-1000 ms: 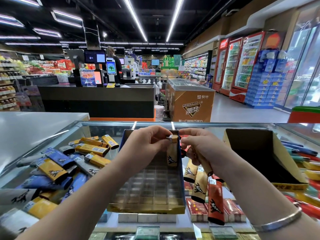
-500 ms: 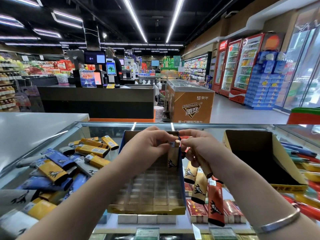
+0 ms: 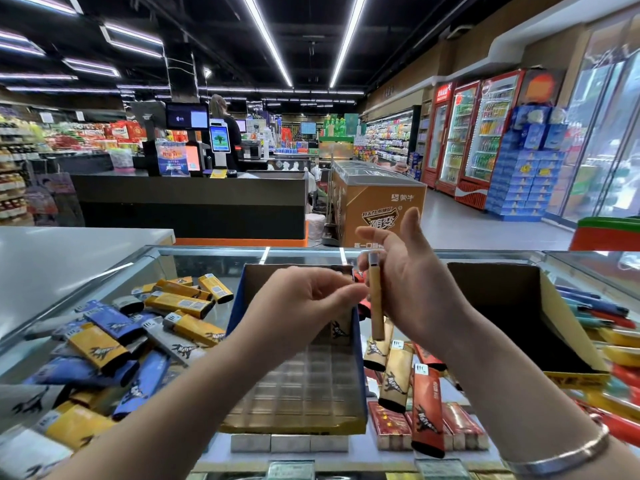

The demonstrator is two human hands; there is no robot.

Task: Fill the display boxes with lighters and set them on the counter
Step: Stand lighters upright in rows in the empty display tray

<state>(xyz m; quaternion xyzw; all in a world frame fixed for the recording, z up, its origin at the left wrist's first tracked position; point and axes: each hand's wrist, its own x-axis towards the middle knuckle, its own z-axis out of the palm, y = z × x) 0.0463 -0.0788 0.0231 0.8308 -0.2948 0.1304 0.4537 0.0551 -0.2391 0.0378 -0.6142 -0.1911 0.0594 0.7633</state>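
Head view: glass counter [image 3: 214, 252] with a loose pile of yellow, blue and grey lighters [image 3: 114, 344] on the left, lying flat at mixed angles. Blue-sided display box [image 3: 239, 306] sits centre, tilted back, its clear grid tray mostly unfilled; one tan lighter [image 3: 341, 327] stands upright in a slot at the far right corner. Second display box [image 3: 568, 327], yellow-sided, sits to the right with a dark interior. More tan and red lighters [image 3: 427, 410] lie between the two boxes, long axes roughly toward me. Left hand [image 3: 304, 303] hovers over the centre box, fingers curled, tips pinched together just above the standing lighter; its forearm hides part of the tray. Right hand [image 3: 412, 282] is raised beside it, index and thumb spread, lower fingers gripping a tan lighter [image 3: 375, 299] held vertical, metal cap up. Silver bangle [image 3: 561, 455] on the right wrist. Checkout desk [image 3: 194, 202] and chest freezer [image 3: 377, 199] behind.
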